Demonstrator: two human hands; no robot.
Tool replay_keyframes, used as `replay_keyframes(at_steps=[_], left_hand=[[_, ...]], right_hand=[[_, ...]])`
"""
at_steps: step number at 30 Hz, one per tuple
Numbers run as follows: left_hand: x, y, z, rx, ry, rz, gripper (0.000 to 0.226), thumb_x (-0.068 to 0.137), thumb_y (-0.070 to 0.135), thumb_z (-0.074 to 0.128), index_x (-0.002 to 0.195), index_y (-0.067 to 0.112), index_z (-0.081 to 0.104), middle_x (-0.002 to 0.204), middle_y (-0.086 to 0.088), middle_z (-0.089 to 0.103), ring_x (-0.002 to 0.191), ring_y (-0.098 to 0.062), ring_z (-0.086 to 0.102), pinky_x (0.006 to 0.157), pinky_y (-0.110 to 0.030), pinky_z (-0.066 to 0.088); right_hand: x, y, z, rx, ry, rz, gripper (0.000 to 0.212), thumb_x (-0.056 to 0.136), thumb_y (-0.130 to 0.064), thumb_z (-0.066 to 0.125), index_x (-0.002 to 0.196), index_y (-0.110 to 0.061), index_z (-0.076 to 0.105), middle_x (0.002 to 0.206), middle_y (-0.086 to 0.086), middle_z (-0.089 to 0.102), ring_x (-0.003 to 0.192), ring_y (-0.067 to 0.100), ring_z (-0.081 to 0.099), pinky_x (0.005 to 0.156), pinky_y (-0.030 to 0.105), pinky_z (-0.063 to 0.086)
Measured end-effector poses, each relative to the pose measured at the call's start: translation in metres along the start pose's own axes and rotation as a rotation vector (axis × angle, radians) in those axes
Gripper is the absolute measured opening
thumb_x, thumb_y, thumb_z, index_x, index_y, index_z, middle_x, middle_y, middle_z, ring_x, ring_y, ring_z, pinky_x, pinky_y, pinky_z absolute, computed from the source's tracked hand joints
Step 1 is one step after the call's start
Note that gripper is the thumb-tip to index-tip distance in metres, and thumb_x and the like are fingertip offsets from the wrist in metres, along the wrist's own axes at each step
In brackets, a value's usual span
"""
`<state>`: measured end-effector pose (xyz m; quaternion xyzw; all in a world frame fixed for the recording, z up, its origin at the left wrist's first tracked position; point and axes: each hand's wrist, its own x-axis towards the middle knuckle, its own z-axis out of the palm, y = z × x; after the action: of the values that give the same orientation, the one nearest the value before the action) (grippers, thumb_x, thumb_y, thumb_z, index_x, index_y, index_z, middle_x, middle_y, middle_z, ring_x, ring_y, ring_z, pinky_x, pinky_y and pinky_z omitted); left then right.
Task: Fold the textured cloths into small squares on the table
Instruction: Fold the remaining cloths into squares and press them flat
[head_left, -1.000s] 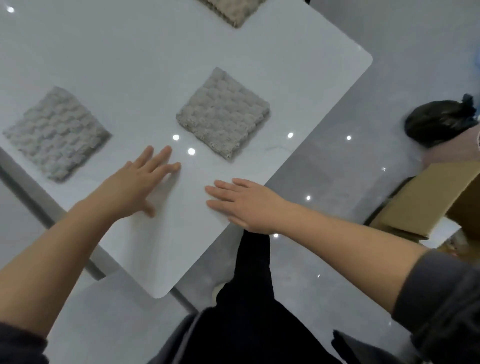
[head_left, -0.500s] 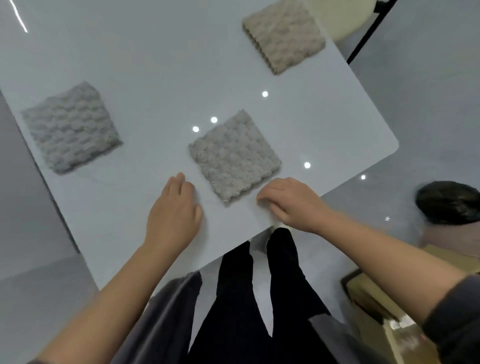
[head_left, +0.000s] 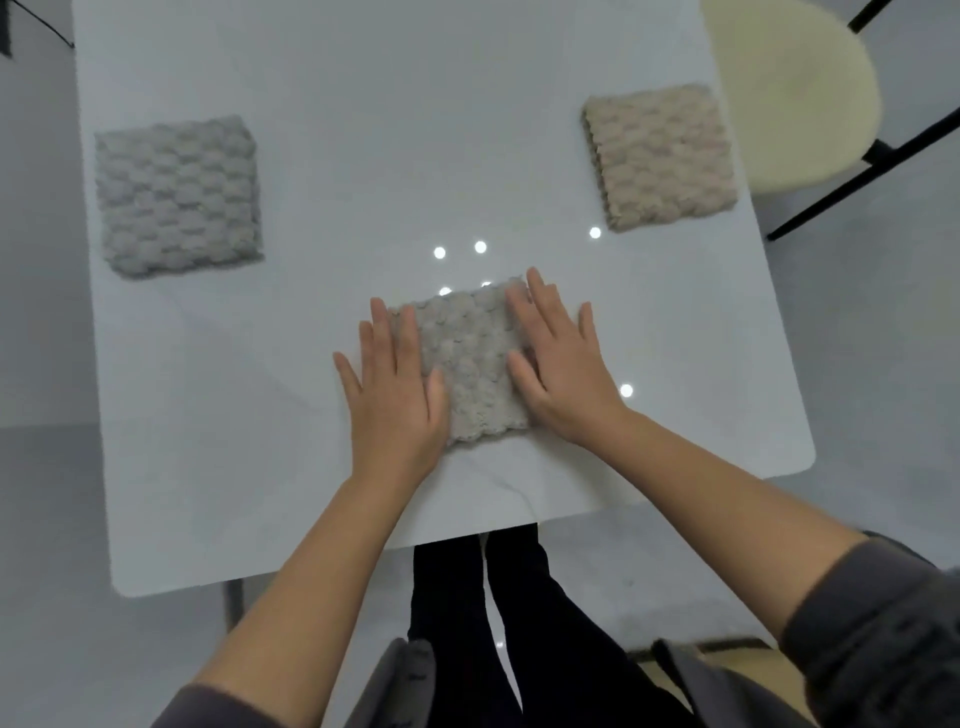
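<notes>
Flatly, left hand (head_left: 397, 410) and right hand (head_left: 563, 379) press straight, spread fingers (head_left: 381, 332) on the folded textured cloth (head_left: 467, 358) atop the table (head_left: 363, 130).

No text, label, brand, number or sign can be read on anything in the head view.

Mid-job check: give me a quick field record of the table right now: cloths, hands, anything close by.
surface: white glossy table
centre: pale grey textured cloth, folded into a square, nearest the person
hands: left hand flat on its left side; right hand flat on its right side; fingers straight
far left: grey textured folded cloth, untouched
far right: beige textured folded cloth, untouched
beside table: cream round stool, black legs
</notes>
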<state>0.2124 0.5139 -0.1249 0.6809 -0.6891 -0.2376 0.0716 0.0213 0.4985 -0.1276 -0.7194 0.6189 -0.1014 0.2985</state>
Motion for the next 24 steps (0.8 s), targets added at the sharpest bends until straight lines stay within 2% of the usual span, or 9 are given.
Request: replay_keyframes(at_steps=[4, 8, 11, 15, 21, 23, 24], left_hand=[[0.006, -0.002, 0.013, 0.075, 0.003, -0.041, 0.065, 0.094, 0.033, 0.018, 0.154, 0.015, 0.000, 0.162, -0.010, -0.007, 0.149, -0.026, 0.002, 0.116, -0.057, -0.007], [0.007, 0.001, 0.020, 0.121, -0.007, 0.038, 0.063, 0.096, 0.030, 0.017, 0.154, 0.012, 0.000, 0.161, -0.012, -0.008, 0.149, -0.022, 0.000, 0.116, -0.054, -0.010], [0.011, -0.005, 0.017, 0.165, 0.012, 0.074, 0.063, 0.097, 0.028, 0.021, 0.154, 0.010, 0.001, 0.162, -0.011, -0.008, 0.149, -0.018, 0.000, 0.116, -0.054, -0.011], [0.014, -0.005, 0.019, 0.189, 0.030, 0.091, 0.063, 0.096, 0.027, 0.020, 0.153, 0.007, 0.003, 0.162, -0.013, 0.000, 0.149, -0.021, 0.004, 0.117, -0.055, -0.007], [0.024, -0.019, -0.001, 0.227, -0.018, 0.196, 0.063, 0.096, 0.032, 0.023, 0.153, 0.009, 0.013, 0.161, -0.013, 0.009, 0.149, -0.028, 0.007, 0.118, -0.054, -0.003], [0.042, -0.030, -0.021, 0.191, -0.015, 0.267, 0.062, 0.096, 0.033, 0.022, 0.153, 0.011, 0.013, 0.161, -0.012, 0.008, 0.149, -0.027, 0.005, 0.118, -0.051, -0.003], [0.054, -0.035, -0.030, 0.175, -0.027, 0.333, 0.061, 0.097, 0.034, 0.022, 0.154, 0.013, 0.014, 0.161, -0.010, 0.008, 0.149, -0.026, 0.005, 0.119, -0.050, -0.001]], right_hand=[[0.005, -0.004, 0.014, -0.118, -0.011, 0.012, 0.062, 0.100, -0.035, 0.025, 0.156, -0.021, 0.002, 0.163, 0.000, -0.008, 0.150, 0.020, -0.004, 0.116, 0.056, -0.010], [0.005, -0.020, 0.032, -0.217, -0.013, 0.041, 0.061, 0.098, -0.038, 0.011, 0.153, -0.018, -0.005, 0.163, 0.004, -0.009, 0.150, 0.025, -0.005, 0.115, 0.061, -0.006], [0.003, -0.021, 0.036, -0.244, 0.003, 0.078, 0.062, 0.097, -0.039, 0.008, 0.154, -0.018, -0.003, 0.163, 0.004, -0.008, 0.150, 0.024, -0.005, 0.115, 0.061, -0.008], [0.005, -0.025, 0.042, -0.260, 0.027, 0.123, 0.062, 0.097, -0.038, 0.009, 0.154, -0.018, 0.000, 0.163, 0.005, -0.007, 0.150, 0.026, -0.005, 0.114, 0.062, -0.008], [-0.001, -0.010, 0.025, -0.272, 0.046, 0.017, 0.061, 0.099, -0.043, 0.017, 0.154, -0.022, 0.000, 0.163, 0.004, -0.002, 0.150, 0.027, -0.004, 0.114, 0.064, -0.006], [-0.011, 0.001, 0.011, -0.294, 0.052, -0.117, 0.061, 0.100, -0.041, 0.024, 0.155, -0.020, 0.008, 0.163, 0.008, 0.004, 0.150, 0.028, 0.000, 0.114, 0.066, 0.000], [-0.015, 0.004, 0.007, -0.332, 0.029, -0.252, 0.059, 0.101, -0.040, 0.029, 0.154, -0.019, 0.014, 0.162, 0.009, 0.009, 0.150, 0.029, 0.005, 0.114, 0.066, 0.005]])
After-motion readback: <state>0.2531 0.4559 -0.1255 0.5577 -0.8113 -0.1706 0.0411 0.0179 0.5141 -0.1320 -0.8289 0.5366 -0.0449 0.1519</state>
